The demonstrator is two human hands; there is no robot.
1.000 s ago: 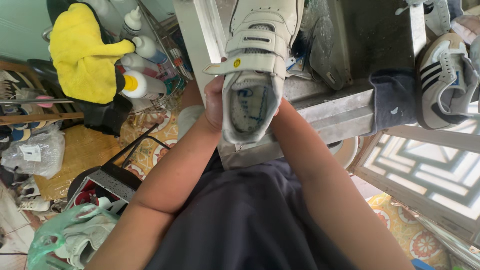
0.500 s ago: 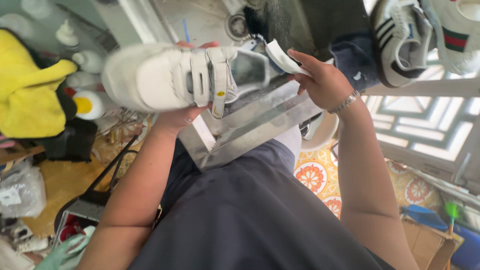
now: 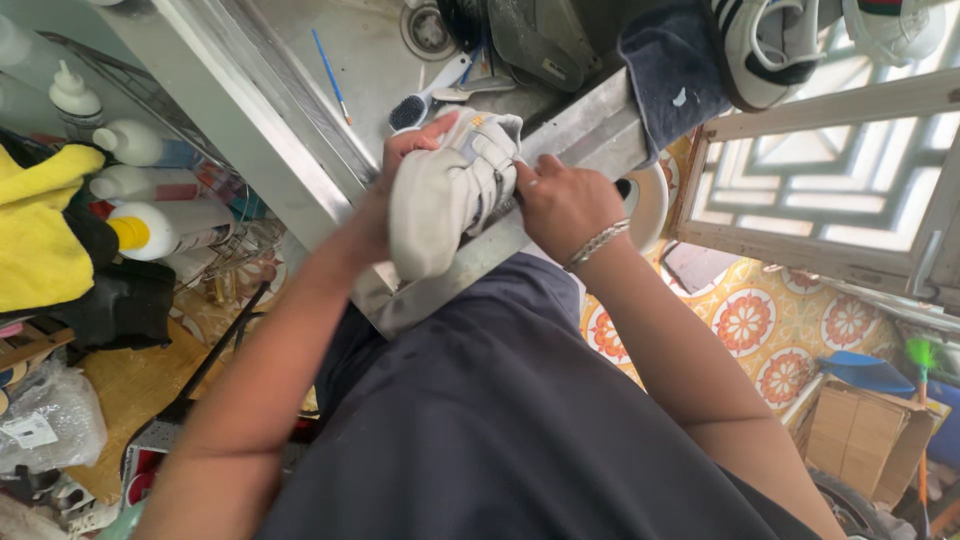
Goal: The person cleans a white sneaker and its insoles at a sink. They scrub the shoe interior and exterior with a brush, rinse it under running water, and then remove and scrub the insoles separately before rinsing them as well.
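left hand (image 3: 392, 185) gripping, right hand (image 3: 562, 200) curled, close together

Striped sneaker (image 3: 765, 45) cut off by the top edge; right hand's (image 3: 563, 203) fingertips hidden behind the white shoe (image 3: 440, 195).

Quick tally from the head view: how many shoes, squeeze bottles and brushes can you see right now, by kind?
Shoes: 3, the white strap shoe held by the left hand and right hand, a striped sneaker, and a partly cut-off one.
Squeeze bottles: 4, the yellow-capped bottle plus three white ones.
Brushes: 1, the sink brush.
Total: 8
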